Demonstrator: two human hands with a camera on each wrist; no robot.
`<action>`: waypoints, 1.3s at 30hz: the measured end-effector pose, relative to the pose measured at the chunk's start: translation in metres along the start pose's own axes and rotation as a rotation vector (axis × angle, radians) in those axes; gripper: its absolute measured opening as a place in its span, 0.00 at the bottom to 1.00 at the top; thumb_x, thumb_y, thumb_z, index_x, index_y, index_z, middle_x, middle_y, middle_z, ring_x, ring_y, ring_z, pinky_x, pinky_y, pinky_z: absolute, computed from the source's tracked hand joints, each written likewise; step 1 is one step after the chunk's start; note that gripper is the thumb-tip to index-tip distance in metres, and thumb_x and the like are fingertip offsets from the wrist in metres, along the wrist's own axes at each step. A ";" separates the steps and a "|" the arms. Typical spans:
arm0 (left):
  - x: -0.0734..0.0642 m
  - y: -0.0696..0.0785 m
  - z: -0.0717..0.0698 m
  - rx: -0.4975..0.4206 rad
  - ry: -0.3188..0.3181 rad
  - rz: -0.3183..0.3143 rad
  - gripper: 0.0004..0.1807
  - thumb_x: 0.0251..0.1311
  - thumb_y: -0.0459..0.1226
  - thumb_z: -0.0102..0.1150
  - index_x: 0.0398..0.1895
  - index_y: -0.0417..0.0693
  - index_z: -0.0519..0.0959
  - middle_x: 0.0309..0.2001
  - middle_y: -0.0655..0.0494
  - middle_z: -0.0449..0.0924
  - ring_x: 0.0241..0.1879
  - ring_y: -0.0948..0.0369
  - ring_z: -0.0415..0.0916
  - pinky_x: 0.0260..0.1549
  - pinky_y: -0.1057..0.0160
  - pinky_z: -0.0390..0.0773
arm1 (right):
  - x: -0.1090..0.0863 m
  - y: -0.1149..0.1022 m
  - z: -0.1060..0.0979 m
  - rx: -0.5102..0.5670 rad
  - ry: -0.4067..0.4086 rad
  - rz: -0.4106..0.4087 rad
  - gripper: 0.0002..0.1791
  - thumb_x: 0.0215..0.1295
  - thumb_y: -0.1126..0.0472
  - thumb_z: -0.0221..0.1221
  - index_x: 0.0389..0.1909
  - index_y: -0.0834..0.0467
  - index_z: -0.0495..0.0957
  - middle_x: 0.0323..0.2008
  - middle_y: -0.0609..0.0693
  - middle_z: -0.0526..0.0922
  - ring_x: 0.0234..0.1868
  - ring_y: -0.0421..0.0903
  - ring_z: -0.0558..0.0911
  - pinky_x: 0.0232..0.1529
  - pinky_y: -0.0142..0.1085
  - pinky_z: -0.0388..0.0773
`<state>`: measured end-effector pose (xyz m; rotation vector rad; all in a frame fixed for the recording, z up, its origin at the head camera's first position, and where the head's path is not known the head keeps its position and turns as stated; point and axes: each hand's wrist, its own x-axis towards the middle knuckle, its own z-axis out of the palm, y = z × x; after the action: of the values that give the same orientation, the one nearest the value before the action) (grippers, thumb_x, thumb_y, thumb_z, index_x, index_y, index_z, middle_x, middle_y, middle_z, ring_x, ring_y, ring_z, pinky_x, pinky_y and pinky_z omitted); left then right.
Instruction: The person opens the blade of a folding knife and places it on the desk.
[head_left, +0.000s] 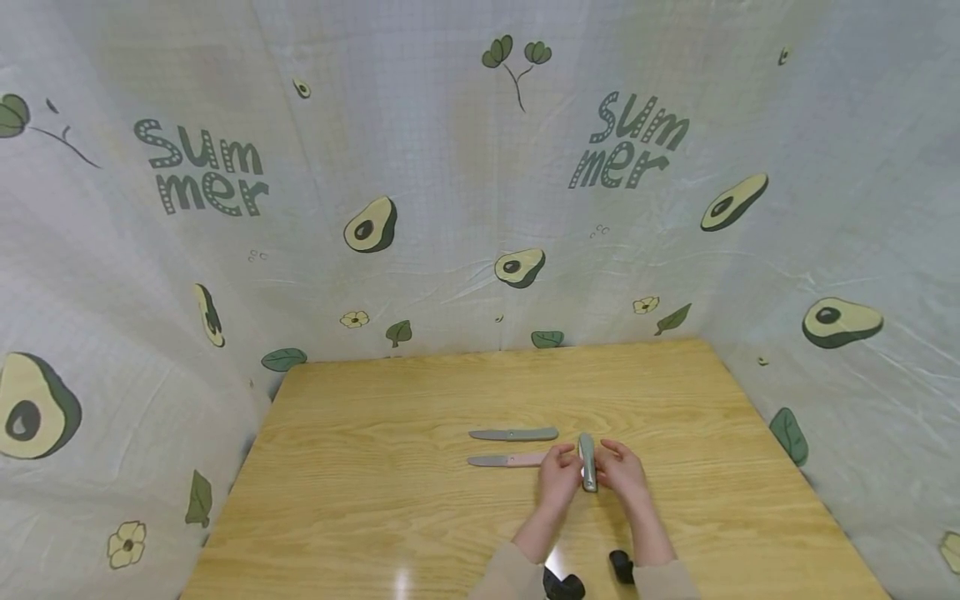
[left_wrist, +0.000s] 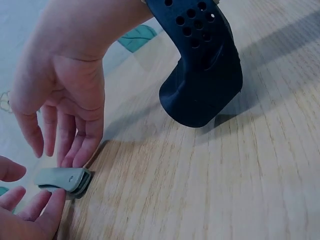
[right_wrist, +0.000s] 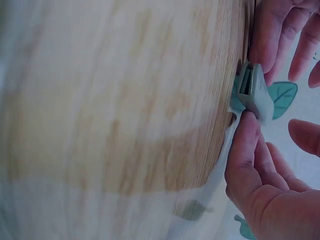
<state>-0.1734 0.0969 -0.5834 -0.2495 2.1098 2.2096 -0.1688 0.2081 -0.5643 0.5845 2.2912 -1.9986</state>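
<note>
A folded green pocketknife (head_left: 588, 462) is between my two hands, its blade tucked into the handle. My left hand (head_left: 560, 478) is on its left side with fingertips right at the handle, and the thumb stands apart in the left wrist view. On the other side, my right hand (head_left: 622, 477) has its fingertips against the handle (right_wrist: 259, 97), thumb spread away from it. Neither hand wraps round the knife. Left of the hands, a pink-handled knife (head_left: 525, 460) lies unfolded, its handle end partly hidden by my left hand. Behind it lies an unfolded grey-green knife (head_left: 531, 434).
Everything lies on a wooden table (head_left: 360, 500). A pale curtain (head_left: 442, 150) printed with avocados and leaves hangs along the back and both sides. Black wrist devices (head_left: 562, 586) sit below both hands, close over the tabletop.
</note>
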 end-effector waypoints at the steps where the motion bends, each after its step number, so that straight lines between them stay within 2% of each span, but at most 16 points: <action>1: 0.000 -0.001 0.000 -0.006 -0.005 0.006 0.15 0.53 0.25 0.58 0.46 0.32 0.78 0.31 0.48 0.82 0.28 0.57 0.79 0.26 0.66 0.82 | 0.000 0.000 0.000 0.003 0.002 -0.001 0.26 0.71 0.66 0.50 0.64 0.77 0.61 0.44 0.71 0.81 0.41 0.49 0.83 0.37 0.34 0.83; 8: 0.002 -0.003 -0.008 -0.087 -0.062 -0.020 0.14 0.56 0.24 0.57 0.47 0.29 0.78 0.35 0.45 0.82 0.33 0.58 0.81 0.32 0.61 0.87 | 0.000 0.004 0.000 0.016 0.015 -0.007 0.26 0.67 0.68 0.53 0.63 0.75 0.64 0.34 0.59 0.85 0.31 0.40 0.81 0.31 0.30 0.80; 13: 0.001 0.000 -0.016 -0.115 -0.106 -0.009 0.15 0.56 0.24 0.57 0.47 0.28 0.78 0.37 0.43 0.82 0.31 0.60 0.80 0.31 0.62 0.86 | 0.000 0.005 0.000 0.048 0.000 -0.016 0.26 0.67 0.67 0.56 0.63 0.74 0.65 0.35 0.55 0.85 0.29 0.39 0.80 0.30 0.31 0.80; 17: 0.001 0.005 -0.023 -0.118 -0.119 0.014 0.15 0.55 0.23 0.57 0.47 0.27 0.78 0.34 0.47 0.82 0.28 0.62 0.79 0.28 0.63 0.86 | -0.003 0.002 0.002 0.062 -0.025 -0.044 0.26 0.66 0.68 0.58 0.63 0.72 0.67 0.36 0.56 0.85 0.28 0.41 0.81 0.29 0.31 0.82; 22: 0.002 0.016 -0.033 -0.109 -0.112 0.049 0.15 0.55 0.25 0.59 0.47 0.28 0.78 0.30 0.52 0.79 0.25 0.64 0.77 0.28 0.60 0.86 | -0.007 -0.008 0.004 0.099 -0.104 -0.088 0.26 0.66 0.70 0.57 0.64 0.69 0.67 0.35 0.56 0.83 0.29 0.44 0.83 0.31 0.33 0.84; 26: 0.003 0.024 -0.041 -0.113 -0.129 0.059 0.16 0.56 0.26 0.60 0.49 0.27 0.77 0.29 0.52 0.79 0.24 0.64 0.77 0.29 0.57 0.87 | -0.012 -0.016 0.004 0.105 -0.194 -0.135 0.27 0.66 0.71 0.57 0.66 0.68 0.66 0.35 0.54 0.81 0.29 0.45 0.82 0.32 0.36 0.84; 34: -0.002 0.040 -0.056 -0.128 -0.183 0.036 0.16 0.58 0.28 0.62 0.51 0.34 0.79 0.27 0.56 0.78 0.25 0.65 0.76 0.27 0.68 0.83 | -0.018 -0.028 0.004 0.074 -0.341 -0.205 0.29 0.67 0.70 0.56 0.68 0.68 0.63 0.37 0.53 0.79 0.34 0.42 0.81 0.33 0.37 0.85; 39: -0.005 0.047 -0.066 -0.109 -0.226 0.057 0.19 0.59 0.27 0.61 0.54 0.33 0.78 0.28 0.55 0.79 0.26 0.64 0.77 0.30 0.65 0.85 | -0.024 -0.033 0.005 0.081 -0.411 -0.245 0.31 0.68 0.67 0.57 0.69 0.69 0.60 0.37 0.52 0.79 0.35 0.42 0.81 0.34 0.37 0.85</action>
<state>-0.1723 0.0285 -0.5389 0.0534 1.9047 2.2651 -0.1577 0.1944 -0.5267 -0.1103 2.1169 -2.0775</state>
